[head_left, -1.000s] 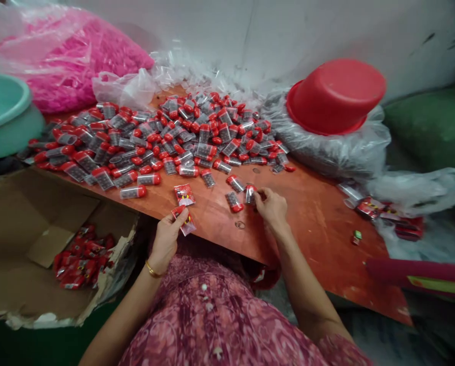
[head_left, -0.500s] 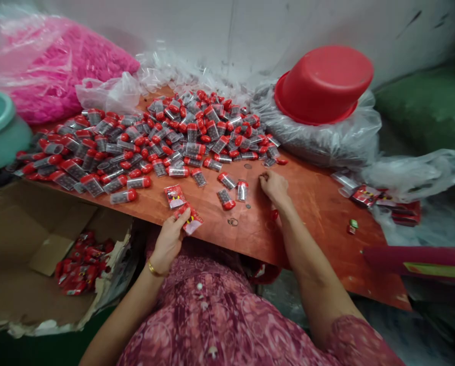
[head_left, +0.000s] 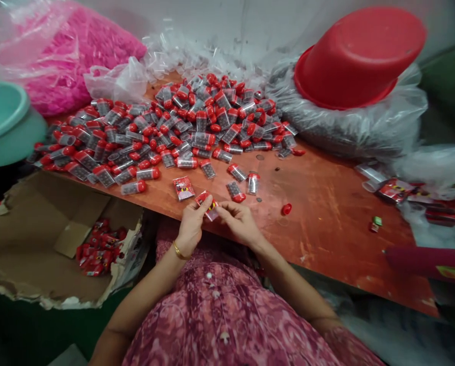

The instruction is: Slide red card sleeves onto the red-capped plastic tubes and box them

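Note:
My left hand [head_left: 191,227] pinches a small red printed packet [head_left: 208,205] between thumb and fingers at the table's front edge. My right hand [head_left: 239,219] has its fingertips closed at the packet's right side; whether anything else is between them is hidden. A similar red packet [head_left: 183,188] lies flat just beyond my left hand. Past the hands lie a few clear tubes with red caps and dark contents, such as the upright-looking tube [head_left: 253,183] and the tilted tube [head_left: 236,192]. A loose red cap [head_left: 286,209] rests to the right of my right hand.
A large heap of capped tubes [head_left: 196,122] covers the table's back left. Behind are a bag of pink pieces [head_left: 78,56] and a red tub [head_left: 360,56] upside down on a clear bag [head_left: 349,127]. A torn carton [head_left: 29,229] with red packets stands below left, beside a teal tub [head_left: 6,122].
My right hand has come from the table on the right to the packet in my left hand. The view has shifted, and a small dark bead shows where the right hand was.

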A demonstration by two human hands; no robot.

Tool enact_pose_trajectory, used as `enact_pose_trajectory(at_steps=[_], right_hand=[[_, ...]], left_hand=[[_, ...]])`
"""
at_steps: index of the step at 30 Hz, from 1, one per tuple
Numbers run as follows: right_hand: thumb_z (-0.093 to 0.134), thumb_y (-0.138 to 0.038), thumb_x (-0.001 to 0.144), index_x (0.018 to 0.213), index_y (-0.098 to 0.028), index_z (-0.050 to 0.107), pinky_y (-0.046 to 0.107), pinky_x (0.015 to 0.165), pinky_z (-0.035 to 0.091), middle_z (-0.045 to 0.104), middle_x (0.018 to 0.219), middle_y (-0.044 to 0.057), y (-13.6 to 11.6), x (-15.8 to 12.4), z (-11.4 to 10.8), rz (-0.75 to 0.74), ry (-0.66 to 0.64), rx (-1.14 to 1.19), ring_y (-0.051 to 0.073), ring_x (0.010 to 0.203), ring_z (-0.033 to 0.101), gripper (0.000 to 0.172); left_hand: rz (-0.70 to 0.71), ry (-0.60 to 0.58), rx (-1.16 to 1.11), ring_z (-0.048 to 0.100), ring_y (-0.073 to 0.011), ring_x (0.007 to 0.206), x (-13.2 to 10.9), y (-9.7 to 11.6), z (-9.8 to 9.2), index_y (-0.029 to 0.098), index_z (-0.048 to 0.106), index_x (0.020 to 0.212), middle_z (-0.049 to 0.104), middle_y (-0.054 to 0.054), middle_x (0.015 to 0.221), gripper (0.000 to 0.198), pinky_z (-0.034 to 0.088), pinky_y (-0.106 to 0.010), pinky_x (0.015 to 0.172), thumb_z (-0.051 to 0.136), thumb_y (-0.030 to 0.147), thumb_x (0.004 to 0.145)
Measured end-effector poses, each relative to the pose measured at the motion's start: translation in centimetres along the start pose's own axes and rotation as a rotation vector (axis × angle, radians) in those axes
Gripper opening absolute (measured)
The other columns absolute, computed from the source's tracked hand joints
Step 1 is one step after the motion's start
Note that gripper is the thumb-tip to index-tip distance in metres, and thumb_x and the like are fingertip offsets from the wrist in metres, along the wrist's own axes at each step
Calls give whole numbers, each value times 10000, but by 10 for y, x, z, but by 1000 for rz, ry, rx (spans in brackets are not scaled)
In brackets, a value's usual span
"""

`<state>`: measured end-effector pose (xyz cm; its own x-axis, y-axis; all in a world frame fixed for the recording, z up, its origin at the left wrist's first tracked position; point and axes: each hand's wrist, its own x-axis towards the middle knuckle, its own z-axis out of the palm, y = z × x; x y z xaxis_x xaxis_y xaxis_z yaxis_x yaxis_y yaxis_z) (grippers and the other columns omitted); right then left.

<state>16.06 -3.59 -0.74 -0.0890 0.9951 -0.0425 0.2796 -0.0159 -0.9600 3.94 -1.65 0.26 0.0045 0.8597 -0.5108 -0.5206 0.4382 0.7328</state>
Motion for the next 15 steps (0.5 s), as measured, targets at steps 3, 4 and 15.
enact_pose_trajectory(at_steps=[3,4,15], right_hand=[[439,-571,817,713,-245,591,319,514,483,622,655,24,5,1,16,39,38,60,178,561,549,374],[425,-564,829,710,-251,587,318,512,482,622,657,24,7,1,18,30,46,40,179,560,549,372],[408,-89,852,1182,-222,584,398,906,377,552,1291,94,19,46,-84,-429,-182,-1013,248,1118,483,397]], left_hand=[[24,-37,117,527,-70,486,-5,1,-10,130,654,664,634,18,589,379,415,-179,455,824,414,478],[11,-49,142,540,-79,497,-6,2,-14,129,663,687,645,8,609,388,424,-184,453,819,420,484],[-200,35,-17,589,-82,491,-4,18,-23,139,653,690,657,10,600,175,452,-165,447,780,243,628]])
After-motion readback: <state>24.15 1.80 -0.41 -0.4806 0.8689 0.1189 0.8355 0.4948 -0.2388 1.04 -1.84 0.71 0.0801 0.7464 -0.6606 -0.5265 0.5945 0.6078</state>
